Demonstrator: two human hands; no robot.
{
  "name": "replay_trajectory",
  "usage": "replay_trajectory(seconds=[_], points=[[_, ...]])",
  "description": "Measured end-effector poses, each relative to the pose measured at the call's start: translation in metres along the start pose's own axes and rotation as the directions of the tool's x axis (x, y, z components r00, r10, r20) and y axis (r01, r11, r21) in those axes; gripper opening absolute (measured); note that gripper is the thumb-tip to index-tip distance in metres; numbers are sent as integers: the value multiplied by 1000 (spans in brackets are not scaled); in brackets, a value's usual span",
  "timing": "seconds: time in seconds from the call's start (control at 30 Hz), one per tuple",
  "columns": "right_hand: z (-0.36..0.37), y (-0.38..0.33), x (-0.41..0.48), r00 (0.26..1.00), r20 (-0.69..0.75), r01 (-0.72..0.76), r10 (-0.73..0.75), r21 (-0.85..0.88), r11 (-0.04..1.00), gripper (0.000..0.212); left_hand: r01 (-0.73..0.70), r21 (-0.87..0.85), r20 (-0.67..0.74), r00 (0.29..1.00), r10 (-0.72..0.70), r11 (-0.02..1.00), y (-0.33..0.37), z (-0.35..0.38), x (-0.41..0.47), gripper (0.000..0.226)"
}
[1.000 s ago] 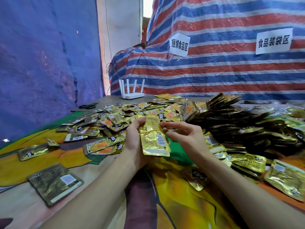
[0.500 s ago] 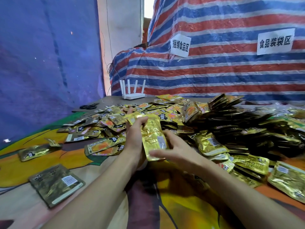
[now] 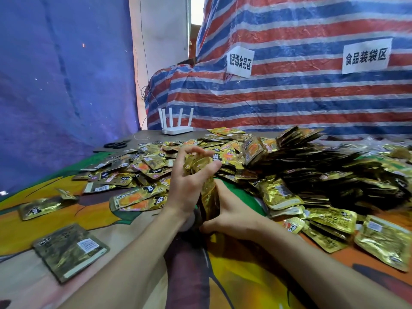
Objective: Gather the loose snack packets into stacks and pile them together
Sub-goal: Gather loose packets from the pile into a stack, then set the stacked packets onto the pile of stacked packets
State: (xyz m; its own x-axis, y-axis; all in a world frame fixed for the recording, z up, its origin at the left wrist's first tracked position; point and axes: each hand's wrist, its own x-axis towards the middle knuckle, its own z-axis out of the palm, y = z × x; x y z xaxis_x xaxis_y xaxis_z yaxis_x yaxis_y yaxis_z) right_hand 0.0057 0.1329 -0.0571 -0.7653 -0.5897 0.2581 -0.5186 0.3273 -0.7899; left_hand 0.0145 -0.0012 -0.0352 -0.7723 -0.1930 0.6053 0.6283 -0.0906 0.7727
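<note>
**A:** Where are the fingers?

**B:** Mid-frame. The left fingers curl over the top of the stack, and the thumb presses on its right face. So the left hand grips the gold packets standing on edge.

**A:** And the other one?

**B:** The right hand wraps the stack's lower end from the right. Its fingers bend under the bottom edge, but the tips are hidden, so I cannot tell how they lie.

**A:** Does the stack touch the cloth?

**B:** Its bottom sits low over the cloth; whether it touches, I cannot tell.

**A:** What lies around it?

**B:** Loose packets are scattered left of the hands. A big heap fills the right of the frame, with dark bundles on top. One packet lies alone at lower left.

**A:** Further back?

**B:** Scissors and a white router sit at the table's far edge, left of centre. A striped tarp with two paper signs is at upper right.
</note>
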Motion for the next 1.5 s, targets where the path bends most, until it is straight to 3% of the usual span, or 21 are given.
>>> replay_trajectory(seconds=[0.07,0.13,0.27,0.37,0.43,0.5,0.57,0.7,0.77,0.83,0.97,1.1,1.27,1.4,1.5], points=[[-2,-2,1,1000,18,14,-15,56,998,98,-124,146,50,992,118,982,1,4,-3,44],[-6,-4,0,999,33,22,-25,84,996,99,-155,163,78,986,144,974,2,7,-4,30],[-4,-5,1,997,-45,75,-70,109,991,91,-128,143,62,991,121,981,6,6,-6,40],[-5,-2,3,990,-125,73,-61,90,993,88,-51,84,145,989,39,995,7,3,-9,51],[-8,1,5,993,-108,52,-44,68,996,74,-24,115,181,984,3,993,7,5,-11,62],[-11,4,7,995,-95,47,-40,71,996,59,-61,121,127,991,45,991,8,7,-11,44],[-13,7,7,995,-87,60,-53,85,995,60,-138,132,74,989,129,982,7,6,-11,27],[-15,9,7,999,17,27,-28,52,998,57,-71,144,204,978,40,987,4,4,-11,41],[-14,10,7,999,31,30,-31,48,998,49,-90,126,198,978,64,988,2,7,-11,34],[-13,8,6,998,-28,50,-48,72,996,53,-128,145,144,984,107,981,0,9,-12,30],[-18,-2,2,988,-153,30,-22,50,998,75,43,127,165,984,-64,991,2,12,-11,69],[-43,-26,2,927,-372,-104,47,-132,986,88,138,151,-30,990,-135,979,-2,13,-7,73],[-99,-51,36,794,-605,-420,66,-466,779,104,175,293,-58,985,-165,940,-12,10,-7,38],[-143,-50,77,717,-696,-525,-40,-577,625,66,148,386,-36,989,-146,911,-17,11,-9,25],[-164,-37,103,697,-716,-619,-36,-627,474,56,121,396,-18,992,-125,910,-16,10,-10,19]])
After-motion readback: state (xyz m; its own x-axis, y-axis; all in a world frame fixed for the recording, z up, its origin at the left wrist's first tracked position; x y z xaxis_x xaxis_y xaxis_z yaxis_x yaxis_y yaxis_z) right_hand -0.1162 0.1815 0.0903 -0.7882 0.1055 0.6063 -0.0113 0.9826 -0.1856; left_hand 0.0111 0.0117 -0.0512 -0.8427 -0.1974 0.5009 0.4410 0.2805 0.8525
